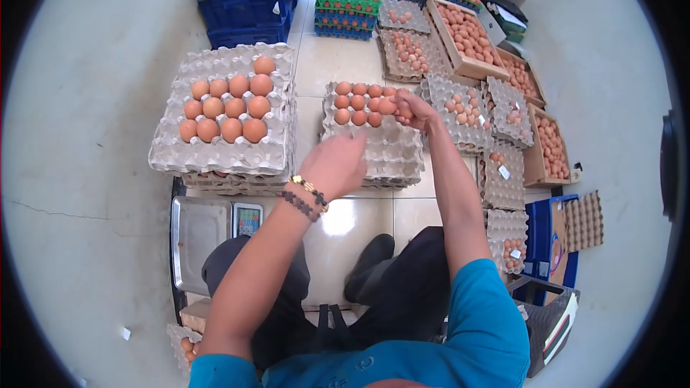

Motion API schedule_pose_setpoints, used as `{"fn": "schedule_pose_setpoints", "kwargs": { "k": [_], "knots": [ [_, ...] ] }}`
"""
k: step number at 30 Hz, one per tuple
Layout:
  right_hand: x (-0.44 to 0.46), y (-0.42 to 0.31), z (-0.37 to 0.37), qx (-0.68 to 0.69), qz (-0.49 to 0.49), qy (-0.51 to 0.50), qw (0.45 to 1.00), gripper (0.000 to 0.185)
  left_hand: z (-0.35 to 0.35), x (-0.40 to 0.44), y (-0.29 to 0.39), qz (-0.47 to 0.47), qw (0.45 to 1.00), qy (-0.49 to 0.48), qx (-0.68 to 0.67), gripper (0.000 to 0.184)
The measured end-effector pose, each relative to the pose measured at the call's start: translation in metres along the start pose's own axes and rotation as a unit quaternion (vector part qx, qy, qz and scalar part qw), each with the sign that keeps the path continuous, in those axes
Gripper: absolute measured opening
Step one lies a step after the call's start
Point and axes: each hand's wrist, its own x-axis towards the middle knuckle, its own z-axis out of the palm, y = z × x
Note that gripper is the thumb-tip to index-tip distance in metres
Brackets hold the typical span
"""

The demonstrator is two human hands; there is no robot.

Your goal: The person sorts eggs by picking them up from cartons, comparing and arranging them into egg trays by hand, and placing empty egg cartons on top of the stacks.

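My right hand point(418, 112) is curled around eggs point(388, 105) at the right side of the middle stack of grey cardboard egg trays point(392, 149). Rows of brown eggs point(359, 101) fill the far part of that stack's top tray. Over its near left part hovers my left hand point(336, 164), a bracelet on the wrist. Its fingers are blurred and partly hidden, so I cannot tell whether they hold anything. A taller stack of cardboard trays point(233, 156) stands to the left, with several rows of brown eggs point(234, 107) on top.
Wooden crates of eggs point(471, 66) and part-filled trays point(460, 133) line the right side. At the back are stacked green and blue trays point(348, 5) and blue plastic crates point(248, 14). A scale with a metal pan point(198, 244) sits by my left knee.
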Motion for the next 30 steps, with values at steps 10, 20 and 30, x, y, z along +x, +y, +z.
{"fn": "schedule_pose_setpoints", "kwargs": {
  "k": [10, 20, 30],
  "knots": [
    [-0.051, -0.087, 0.147, -0.187, -0.099, -0.241, 0.947, 0.033, -0.021, 0.017, -0.012, 0.008, 0.945, 0.226, -0.238, 0.049],
    [0.058, 0.042, 0.015, -0.530, -0.190, 0.264, 0.783, 0.027, -0.034, 0.014, -0.024, -0.065, 0.941, 0.213, -0.255, 0.038],
    [0.035, 0.057, 0.022, -0.517, -0.137, 0.218, 0.817, 0.033, -0.029, 0.021, -0.028, -0.058, 0.934, 0.206, -0.287, 0.027]
  ]
}}
